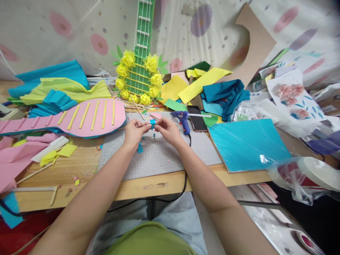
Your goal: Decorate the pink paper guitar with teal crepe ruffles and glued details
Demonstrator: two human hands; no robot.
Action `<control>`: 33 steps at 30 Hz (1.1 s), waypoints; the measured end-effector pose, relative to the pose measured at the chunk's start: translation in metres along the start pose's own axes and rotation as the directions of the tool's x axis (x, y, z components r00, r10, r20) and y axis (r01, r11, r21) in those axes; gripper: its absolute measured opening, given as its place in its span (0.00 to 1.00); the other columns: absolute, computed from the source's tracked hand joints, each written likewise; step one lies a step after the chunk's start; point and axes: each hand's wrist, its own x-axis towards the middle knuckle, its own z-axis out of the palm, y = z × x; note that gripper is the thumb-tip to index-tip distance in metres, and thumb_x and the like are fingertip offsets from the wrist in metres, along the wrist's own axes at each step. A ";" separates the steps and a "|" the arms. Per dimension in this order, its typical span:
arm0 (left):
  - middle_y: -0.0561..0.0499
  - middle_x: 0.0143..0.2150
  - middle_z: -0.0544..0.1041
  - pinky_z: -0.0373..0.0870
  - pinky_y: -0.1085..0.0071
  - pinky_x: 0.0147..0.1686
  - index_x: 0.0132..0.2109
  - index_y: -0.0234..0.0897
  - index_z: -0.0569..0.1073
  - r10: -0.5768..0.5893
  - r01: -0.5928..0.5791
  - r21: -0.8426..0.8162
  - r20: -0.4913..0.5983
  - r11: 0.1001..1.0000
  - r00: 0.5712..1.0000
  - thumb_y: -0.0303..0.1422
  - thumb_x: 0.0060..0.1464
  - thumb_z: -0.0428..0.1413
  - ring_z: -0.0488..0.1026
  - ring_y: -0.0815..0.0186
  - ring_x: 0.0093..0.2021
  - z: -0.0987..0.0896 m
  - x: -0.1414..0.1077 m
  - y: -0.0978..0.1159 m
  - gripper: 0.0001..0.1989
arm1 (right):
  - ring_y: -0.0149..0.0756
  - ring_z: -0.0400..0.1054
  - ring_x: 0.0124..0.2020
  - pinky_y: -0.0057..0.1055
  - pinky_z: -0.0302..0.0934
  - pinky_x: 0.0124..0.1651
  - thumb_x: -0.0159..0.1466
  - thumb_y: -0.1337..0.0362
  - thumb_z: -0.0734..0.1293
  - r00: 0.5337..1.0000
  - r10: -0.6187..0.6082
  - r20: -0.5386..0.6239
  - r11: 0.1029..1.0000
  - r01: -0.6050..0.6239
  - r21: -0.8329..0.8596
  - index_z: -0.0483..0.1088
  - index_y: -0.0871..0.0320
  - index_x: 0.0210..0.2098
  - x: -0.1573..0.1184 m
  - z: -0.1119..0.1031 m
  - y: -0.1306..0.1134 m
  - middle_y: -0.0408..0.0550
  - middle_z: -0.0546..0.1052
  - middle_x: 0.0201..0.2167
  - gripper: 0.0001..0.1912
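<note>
A small blue paper piece (152,122) is pinched between my two hands above the grey cutting mat (167,163). My left hand (135,132) holds its left side with fingers closed. On its right side, my right hand (168,130) grips it between thumb and fingers. Small blue scraps (140,147) lie on the mat just below my hands. A blue glue gun (183,121) rests right beside my right hand, its cord running down over the table edge. Scissors, partly hidden, seem to lie behind my fingers.
A pink guitar-shaped piece (99,117) with yellow strips lies left. Behind stands a green guitar shape (143,53) with yellow flowers. A black phone (197,118) and a blue sheet (248,144) are right. Crepe paper and scraps surround the wooden table (156,186).
</note>
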 end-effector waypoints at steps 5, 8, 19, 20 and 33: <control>0.55 0.24 0.73 0.67 0.71 0.30 0.23 0.37 0.54 0.066 -0.068 0.052 0.042 0.996 0.997 0.27 0.29 0.63 0.71 0.70 0.25 -0.001 0.001 -0.001 0.22 | 0.29 0.67 0.26 0.30 0.63 0.34 0.54 0.60 0.64 1.000 -0.001 -0.006 0.999 0.001 0.038 0.62 0.56 0.27 0.000 0.001 -0.001 0.40 0.69 0.23 0.07; 0.56 0.23 0.72 0.67 0.72 0.31 0.24 0.38 0.55 0.149 -0.154 0.098 0.057 0.983 0.987 0.25 0.31 0.61 0.72 0.69 0.28 -0.001 0.003 -0.004 0.19 | 0.28 0.67 0.26 0.30 0.63 0.33 0.54 0.61 0.64 1.000 -0.003 -0.001 0.997 0.003 0.076 0.62 0.57 0.27 0.000 0.001 -0.002 0.40 0.68 0.23 0.07; 0.55 0.22 0.72 0.68 0.71 0.29 0.23 0.37 0.53 0.028 -0.029 0.033 0.029 0.999 0.999 0.26 0.27 0.63 0.71 0.71 0.23 -0.001 0.003 0.000 0.23 | 0.28 0.65 0.28 0.30 0.62 0.35 0.52 0.61 0.65 0.999 0.004 0.034 0.999 -0.005 0.034 0.61 0.57 0.29 0.001 0.000 0.001 0.40 0.68 0.27 0.09; 0.54 0.22 0.73 0.68 0.72 0.29 0.23 0.37 0.52 0.007 -0.008 0.021 0.024 1.000 1.000 0.26 0.27 0.63 0.71 0.71 0.23 -0.001 0.003 0.000 0.24 | 0.28 0.65 0.29 0.29 0.62 0.36 0.51 0.61 0.66 1.000 0.005 0.021 1.000 -0.006 0.023 0.61 0.57 0.30 0.001 0.001 0.001 0.41 0.68 0.28 0.10; 0.52 0.24 0.75 0.68 0.73 0.27 0.26 0.36 0.58 -0.064 0.065 0.058 -0.018 0.996 0.998 0.25 0.29 0.64 0.71 0.70 0.23 0.001 0.001 0.002 0.20 | 0.31 0.69 0.26 0.31 0.63 0.33 0.49 0.63 0.67 0.987 0.162 -0.015 0.987 -0.162 0.000 0.56 0.55 0.32 0.001 0.005 0.003 0.36 0.70 0.22 0.15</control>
